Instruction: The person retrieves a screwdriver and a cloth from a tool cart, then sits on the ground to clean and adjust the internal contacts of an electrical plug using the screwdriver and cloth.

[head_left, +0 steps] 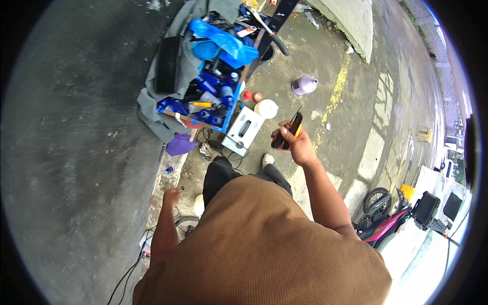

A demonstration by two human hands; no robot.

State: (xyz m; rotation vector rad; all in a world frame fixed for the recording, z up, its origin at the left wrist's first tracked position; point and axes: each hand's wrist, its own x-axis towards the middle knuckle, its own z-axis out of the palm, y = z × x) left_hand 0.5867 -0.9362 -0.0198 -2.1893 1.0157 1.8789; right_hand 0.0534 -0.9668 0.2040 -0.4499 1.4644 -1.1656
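My right hand (pixel 301 146) is raised in front of me, closed around a black-and-orange handled tool (pixel 292 131) with a thin pointed tip that points up and away. Its exact kind is hard to make out. My left hand (pixel 173 195) hangs low beside my left side with its fingers curled in. Nothing shows in it. Beyond my feet stands a white metal box (pixel 243 129) with a black handle on top and a dark cable.
Left of the box is a blue-edged crate (pixel 223 128) full of blue bottles (pixel 226 94), blue plastic and tools. A grey cloth (pixel 152 114) drapes its side. A white tub (pixel 266 109) and a pale purple jug (pixel 305 85) stand on the ground. A motorcycle (pixel 378 218) is parked at right.
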